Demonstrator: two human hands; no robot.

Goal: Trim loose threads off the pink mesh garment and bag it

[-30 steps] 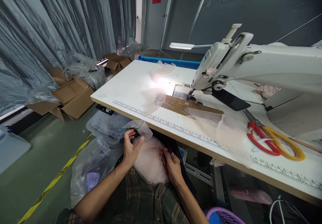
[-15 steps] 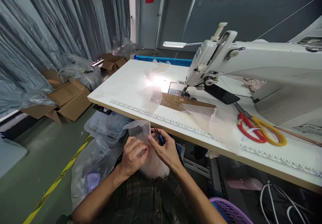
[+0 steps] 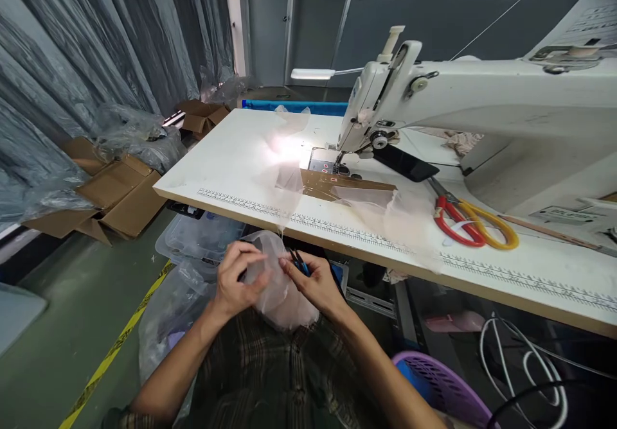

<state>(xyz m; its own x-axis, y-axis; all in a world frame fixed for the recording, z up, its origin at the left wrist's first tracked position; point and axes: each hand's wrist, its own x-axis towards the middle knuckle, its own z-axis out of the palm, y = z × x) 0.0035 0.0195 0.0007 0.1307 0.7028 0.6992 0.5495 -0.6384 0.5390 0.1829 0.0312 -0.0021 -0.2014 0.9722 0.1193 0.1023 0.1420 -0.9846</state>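
Observation:
A piece of sheer whitish fabric [image 3: 284, 297] hangs over my lap, below the table's front edge. My right hand [image 3: 315, 281] is closed round small blue-handled thread snips [image 3: 299, 263], with the fabric's edge pinched between thumb and finger. Beside the fabric, on its left, my left hand [image 3: 238, 278] has its fingers curved and its thumb apart from them. A thin thread runs up from the fabric to another sheer piece [image 3: 289, 188] on the table. More sheer fabric [image 3: 395, 217] lies to its right, partly over a brown strip [image 3: 315, 183].
A white sewing machine [image 3: 463, 95] stands on the white table [image 3: 216, 153], its lamp lit. Red-and-yellow-handled scissors [image 3: 472, 222] and a black phone [image 3: 405, 162] lie near it. Cardboard boxes [image 3: 116, 191] stand at left; a purple basket [image 3: 446, 384] is below right.
My left hand has loosened from the fabric and moved slightly left, its fingers opening. The fabric has shifted in my right hand. The camera view has turned a little to the right.

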